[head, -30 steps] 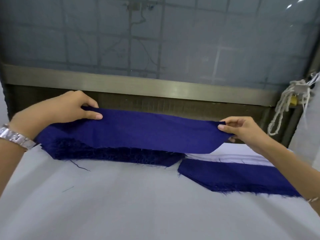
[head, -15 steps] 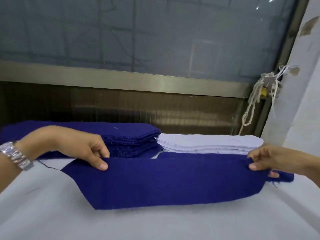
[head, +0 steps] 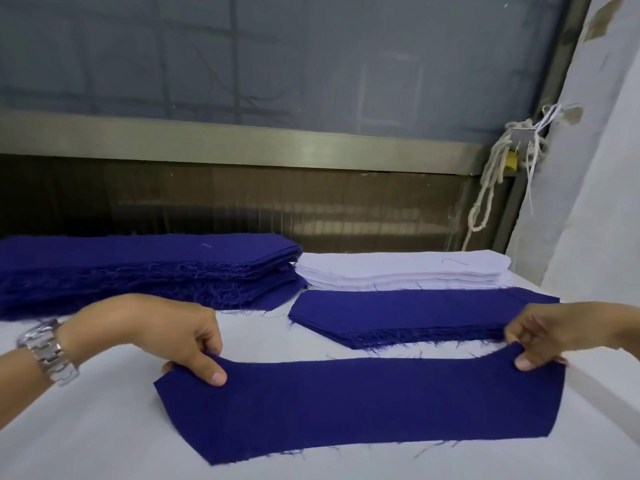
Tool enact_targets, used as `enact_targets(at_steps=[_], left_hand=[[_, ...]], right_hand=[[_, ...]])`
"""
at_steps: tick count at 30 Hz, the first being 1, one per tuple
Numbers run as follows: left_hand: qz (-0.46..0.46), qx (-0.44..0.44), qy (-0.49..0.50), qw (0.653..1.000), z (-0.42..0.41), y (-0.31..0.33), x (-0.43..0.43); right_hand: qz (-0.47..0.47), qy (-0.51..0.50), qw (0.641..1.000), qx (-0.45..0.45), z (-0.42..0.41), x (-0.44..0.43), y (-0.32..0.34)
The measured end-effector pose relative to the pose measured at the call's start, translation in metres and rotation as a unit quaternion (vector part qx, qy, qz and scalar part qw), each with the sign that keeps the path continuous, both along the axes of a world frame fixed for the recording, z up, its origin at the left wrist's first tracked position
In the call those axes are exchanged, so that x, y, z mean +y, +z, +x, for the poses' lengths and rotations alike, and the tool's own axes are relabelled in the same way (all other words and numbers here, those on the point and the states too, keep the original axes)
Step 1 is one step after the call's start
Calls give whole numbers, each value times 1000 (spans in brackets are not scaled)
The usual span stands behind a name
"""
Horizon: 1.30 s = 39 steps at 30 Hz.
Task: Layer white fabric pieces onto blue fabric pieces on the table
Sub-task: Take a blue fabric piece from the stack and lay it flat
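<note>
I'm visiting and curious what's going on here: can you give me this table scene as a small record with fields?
left hand: pinches the left end of the single blue piece
right hand: pinches its right end
single blue piece: spread on the table, nearest the person
tall blue stack: far left
white stack: far right
low blue stack: in front of the white stack
white layer: none on the single blue piece yet

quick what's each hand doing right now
left hand: pinches the left end of the blue piece.
right hand: pinches the right end of the same piece.
</note>
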<state>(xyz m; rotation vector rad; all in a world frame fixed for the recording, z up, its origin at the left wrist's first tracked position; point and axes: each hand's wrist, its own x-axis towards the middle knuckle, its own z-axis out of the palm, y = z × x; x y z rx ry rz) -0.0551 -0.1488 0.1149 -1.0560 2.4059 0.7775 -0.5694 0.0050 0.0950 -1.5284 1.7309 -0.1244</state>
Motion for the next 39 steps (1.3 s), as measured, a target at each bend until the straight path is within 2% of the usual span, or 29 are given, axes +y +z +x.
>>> enact_targets(at_steps=[5, 17, 22, 25, 27, 29, 34, 36, 39], left_hand=[[-3, -7, 35, 999, 3, -2, -3], [-60, -57, 29, 996, 1, 3, -2], [-131, -120, 41, 983, 0, 12, 7], [-239, -147, 48, 959, -4, 22, 13], [-328, -98, 41, 939, -9, 28, 13], [-400, -11, 39, 916, -21, 31, 11], [-472, 199, 36, 858, -71, 28, -4], [-477, 238, 17, 846, -92, 25, -12], [-503, 228, -12, 833, -121, 16, -27]], right_hand=[[9, -1, 1000, 25, -12, 0, -3], [41, 0, 999, 19, -26, -9, -10], [46, -9, 996, 71, -35, -8, -13], [42, -28, 992, 119, -44, -2, -6], [7, -68, 989, 130, -50, 4, 7], [-52, -111, 986, 110, -53, 5, 22], [-213, -214, 951, 61, -35, -17, 42], [-256, -261, 928, 68, -30, -29, 39], [-309, -310, 897, 58, -31, -49, 30]])
